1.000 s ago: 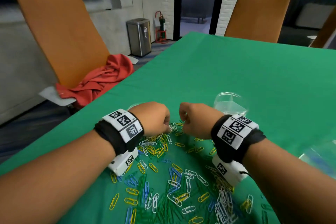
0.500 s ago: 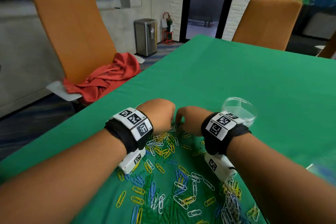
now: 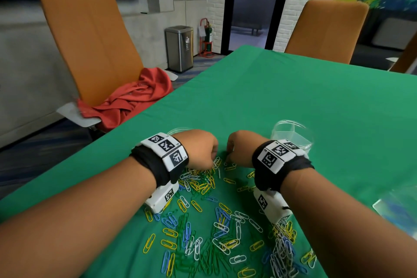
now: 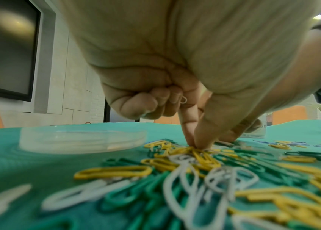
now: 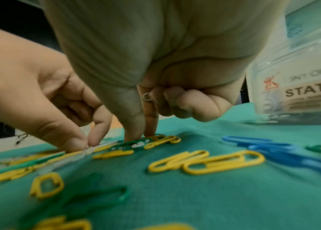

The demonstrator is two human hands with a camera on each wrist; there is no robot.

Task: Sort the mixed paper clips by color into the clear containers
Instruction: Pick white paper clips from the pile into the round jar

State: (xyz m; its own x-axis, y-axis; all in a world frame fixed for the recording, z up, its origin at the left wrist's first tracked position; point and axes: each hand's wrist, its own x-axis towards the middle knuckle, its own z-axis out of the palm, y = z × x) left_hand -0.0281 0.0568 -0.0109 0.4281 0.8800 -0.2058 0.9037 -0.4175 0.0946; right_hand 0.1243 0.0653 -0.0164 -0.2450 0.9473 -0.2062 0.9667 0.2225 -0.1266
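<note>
Green table [image 3: 293, 101], clear container [image 5: 303, 80] labelled "STATIO…", fingers [image 5: 134, 133] on paper clips [image 3: 203, 228]

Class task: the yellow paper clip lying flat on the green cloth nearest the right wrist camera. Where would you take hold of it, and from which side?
Judging by its pose, pinch the yellow paper clip across its long wire sides, from above. It lies flat on the cloth, overlapping a neighbouring yellow clip.

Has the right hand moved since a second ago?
Yes, slightly. The right hand has dropped from above the paper clip pile onto it, toward the left hand.
</note>
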